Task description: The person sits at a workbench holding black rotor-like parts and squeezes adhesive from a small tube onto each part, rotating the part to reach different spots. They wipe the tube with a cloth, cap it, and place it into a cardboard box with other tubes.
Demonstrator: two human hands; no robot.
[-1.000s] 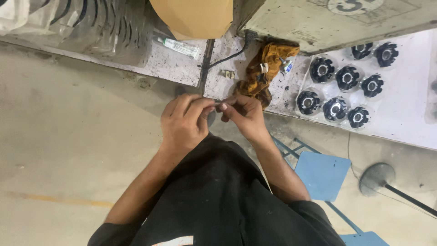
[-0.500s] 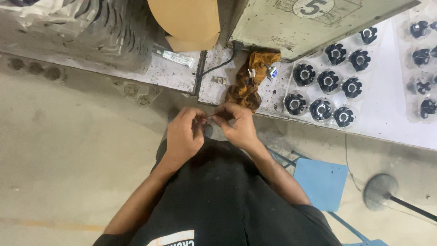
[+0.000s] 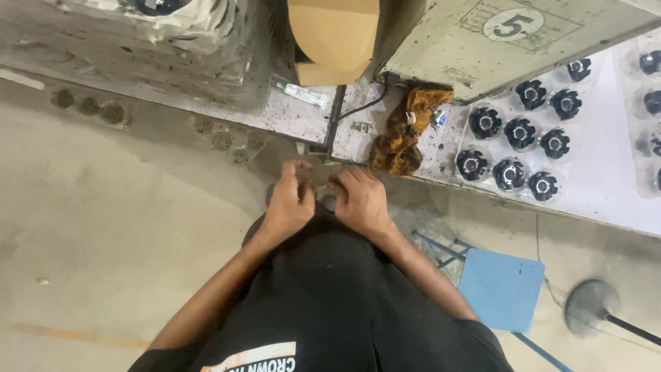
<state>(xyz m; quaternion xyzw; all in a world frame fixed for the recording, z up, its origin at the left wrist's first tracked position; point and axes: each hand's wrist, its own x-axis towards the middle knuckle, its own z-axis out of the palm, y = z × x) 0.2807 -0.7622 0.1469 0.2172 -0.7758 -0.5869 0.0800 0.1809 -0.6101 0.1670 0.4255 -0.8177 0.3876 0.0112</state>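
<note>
Tan cardboard box (image 3: 334, 38) on bench (image 3: 303, 117)

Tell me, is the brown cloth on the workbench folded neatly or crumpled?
Crumpled. The brown cloth lies bunched in uneven folds on the workbench, beside the black round parts, just beyond the right hand.

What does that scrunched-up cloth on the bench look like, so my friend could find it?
Start at the long grey workbench along the top of the view. Just beyond the person's right hand, near the bench edge, lies a crumpled brown-orange rag. To its right sit rows of black round knobs on white sheet; the rag is the only soft, rust-coloured thing there.
</note>
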